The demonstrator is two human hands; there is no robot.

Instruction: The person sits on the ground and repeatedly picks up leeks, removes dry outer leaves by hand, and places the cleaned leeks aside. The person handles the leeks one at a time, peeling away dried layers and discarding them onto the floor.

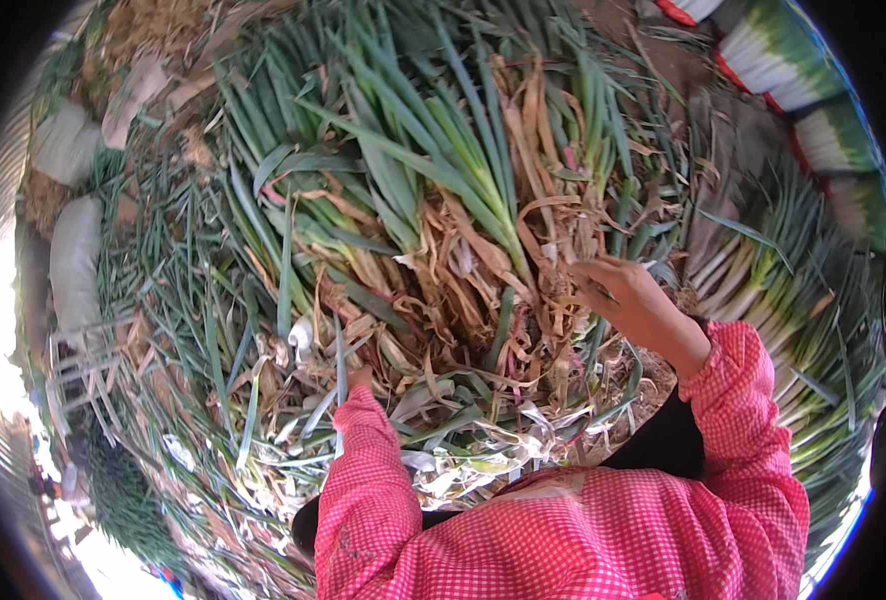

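Note:
A large heap of green onions (480, 157) with long green leaves lies before me, its root ends towards my body. Brown, withered outer leaves (450, 292) wrap many of the stalks. My right hand (638, 300) is at the right side of the heap, fingers bent against the dry leaves; whether they grip any is unclear. Low on the left, my left hand (360, 377) reaches in among the stalks and loose leaves. A long green leaf passes beside it, and its fingers are mostly hidden. A white onion shank (300, 335) shows just above it.
Cleaned green onions (765, 300) with white shanks lie in a row on the right. Bundles with red ties (777, 56) are stacked at the upper right. Stripped leaves (180, 285) litter the left ground, near a metal rack (87, 367) and pale sacks (75, 240).

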